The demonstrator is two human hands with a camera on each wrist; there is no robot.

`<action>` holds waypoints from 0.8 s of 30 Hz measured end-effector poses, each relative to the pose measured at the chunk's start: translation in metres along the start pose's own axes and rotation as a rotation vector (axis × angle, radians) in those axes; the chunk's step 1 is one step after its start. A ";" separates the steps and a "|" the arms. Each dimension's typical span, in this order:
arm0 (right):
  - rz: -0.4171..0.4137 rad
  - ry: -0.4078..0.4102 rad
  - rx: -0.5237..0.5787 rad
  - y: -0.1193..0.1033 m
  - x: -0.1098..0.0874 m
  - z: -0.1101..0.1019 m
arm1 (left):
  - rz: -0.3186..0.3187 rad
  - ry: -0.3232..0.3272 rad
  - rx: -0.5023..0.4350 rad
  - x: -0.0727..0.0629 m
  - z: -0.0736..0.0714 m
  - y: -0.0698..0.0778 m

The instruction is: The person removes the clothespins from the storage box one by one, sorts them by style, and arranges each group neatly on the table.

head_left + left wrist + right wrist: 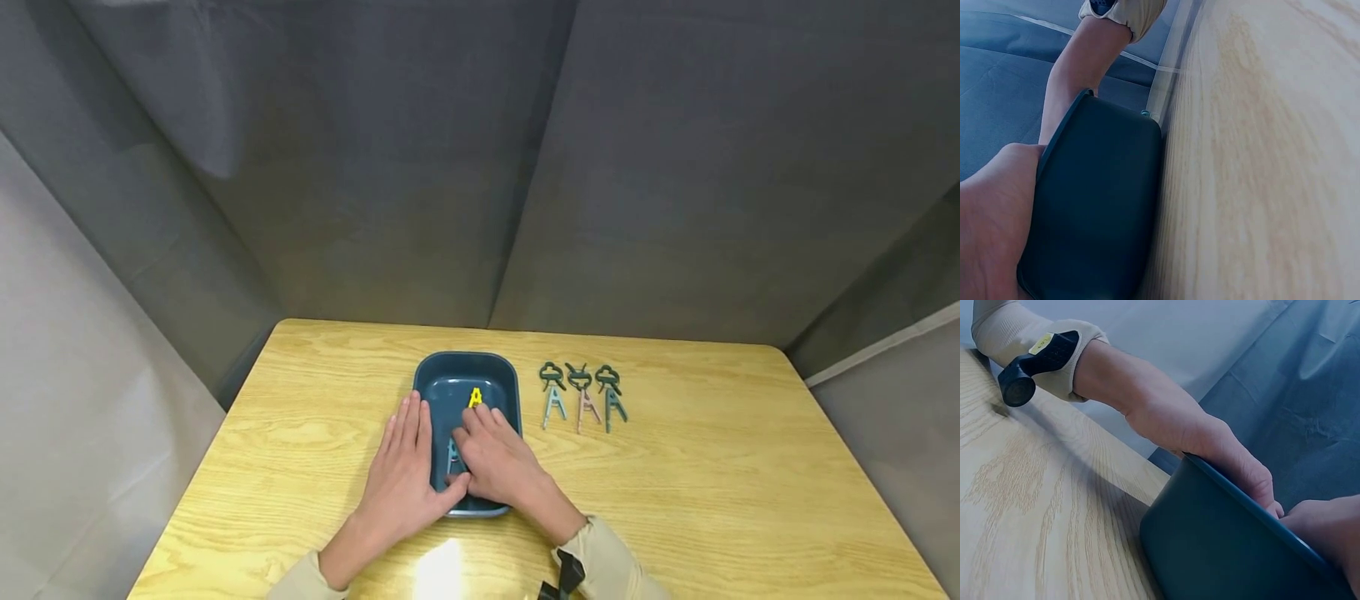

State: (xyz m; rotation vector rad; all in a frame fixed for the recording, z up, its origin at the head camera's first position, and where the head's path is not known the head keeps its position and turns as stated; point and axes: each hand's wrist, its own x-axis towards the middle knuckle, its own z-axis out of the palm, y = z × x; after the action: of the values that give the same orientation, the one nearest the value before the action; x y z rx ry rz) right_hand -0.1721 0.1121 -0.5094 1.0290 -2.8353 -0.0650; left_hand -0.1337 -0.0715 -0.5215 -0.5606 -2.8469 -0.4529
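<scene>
A dark blue tray (467, 355) stands on the table, its outer side also filling much of the left wrist view. My left hand (401, 467) rests along its left rim, fingers straight and thumb reaching inward over the near end. Inside the tray is my right hand (498, 462), with its fingers bent down. Right beside those fingers lies a light blue clothespin (453, 452), partly covered by them. A yellow clothespin (476, 396) shows just beyond the fingertips. Whether the right fingers pinch anything is hidden by the hand, and both wrist views are blocked by the tray wall.
Right of the tray, three clothespins lie in a row: light blue (553, 404), pink (587, 406) and dark teal (613, 406). Dark green looped clips (580, 378) sit at their upper ends. Grey cloth (480, 167) hangs behind the wooden table (712, 467).
</scene>
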 end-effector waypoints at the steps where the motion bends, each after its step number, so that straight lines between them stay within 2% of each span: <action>1: -0.002 0.004 0.006 0.000 0.000 0.000 | -0.001 0.001 0.000 0.000 0.000 0.000; 16: -0.016 0.053 0.060 0.010 -0.003 -0.005 | -0.021 -0.016 -0.010 0.002 0.001 0.001; 24: -0.001 0.099 0.182 0.029 -0.009 -0.011 | -0.039 -0.004 -0.007 0.002 0.001 0.002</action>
State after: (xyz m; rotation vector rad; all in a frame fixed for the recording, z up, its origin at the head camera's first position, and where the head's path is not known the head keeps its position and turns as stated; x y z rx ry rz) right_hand -0.1824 0.1398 -0.4973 1.0361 -2.7911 0.2420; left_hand -0.1353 -0.0686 -0.5216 -0.5089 -2.8653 -0.4689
